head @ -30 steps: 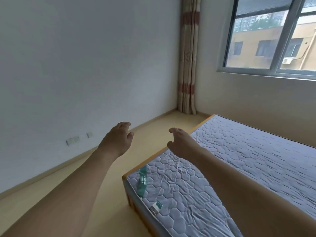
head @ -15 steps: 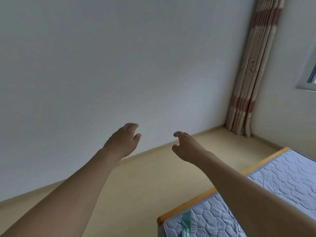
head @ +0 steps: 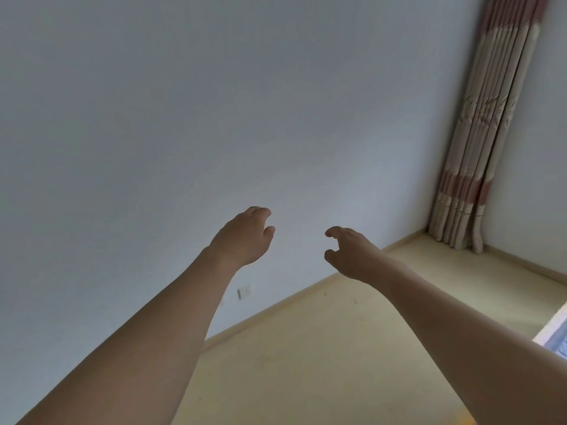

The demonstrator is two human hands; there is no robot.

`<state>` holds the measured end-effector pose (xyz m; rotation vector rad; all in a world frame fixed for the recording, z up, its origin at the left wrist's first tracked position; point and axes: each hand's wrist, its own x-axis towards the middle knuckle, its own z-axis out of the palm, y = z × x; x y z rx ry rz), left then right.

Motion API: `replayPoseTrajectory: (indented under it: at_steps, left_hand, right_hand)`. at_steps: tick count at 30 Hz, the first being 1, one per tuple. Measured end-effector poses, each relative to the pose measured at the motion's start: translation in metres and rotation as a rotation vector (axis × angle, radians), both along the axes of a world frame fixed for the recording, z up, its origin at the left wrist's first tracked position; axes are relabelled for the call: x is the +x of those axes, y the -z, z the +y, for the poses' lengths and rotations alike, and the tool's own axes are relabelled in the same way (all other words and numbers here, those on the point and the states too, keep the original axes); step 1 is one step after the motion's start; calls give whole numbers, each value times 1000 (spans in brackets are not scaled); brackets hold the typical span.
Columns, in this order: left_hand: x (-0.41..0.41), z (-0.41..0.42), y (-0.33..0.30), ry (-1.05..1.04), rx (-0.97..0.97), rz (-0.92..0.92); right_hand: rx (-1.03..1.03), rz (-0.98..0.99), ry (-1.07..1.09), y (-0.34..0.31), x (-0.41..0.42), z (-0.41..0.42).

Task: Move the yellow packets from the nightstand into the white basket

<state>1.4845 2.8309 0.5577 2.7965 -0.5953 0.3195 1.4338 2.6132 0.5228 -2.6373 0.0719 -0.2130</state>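
Observation:
Neither the yellow packets, the nightstand nor the white basket is in view. My left hand (head: 245, 237) is stretched out in front of me at mid frame, fingers loosely curled, holding nothing. My right hand (head: 349, 253) is held out beside it, a short gap apart, fingers loosely curled and empty. Both hands hang in the air in front of a plain white wall.
A bare white wall (head: 214, 118) fills most of the view, with a small wall socket (head: 244, 291) low down. Pale yellow floor (head: 322, 357) lies below. A striped curtain (head: 481, 142) hangs in the right corner. A mattress corner (head: 558, 335) shows at the right edge.
The view has swung left: the window has gone and the bed has slid out to the right edge. Both hands stay outstretched, empty.

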Motion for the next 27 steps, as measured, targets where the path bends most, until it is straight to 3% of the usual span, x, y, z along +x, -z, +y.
replayPoseTrajectory:
  at_steps: [8,14,27]
  left_hand:
    - [185,-42,22,97,20,3]
    - [327,-102,-6,162,59,-24]
    - [606,-295,8,400,68,-29]
  right_hand:
    - [7,-4,44,20,183,-32]
    - [30,-28,113,6,313,-91]
    - [6,-19,364,9,539,-252]
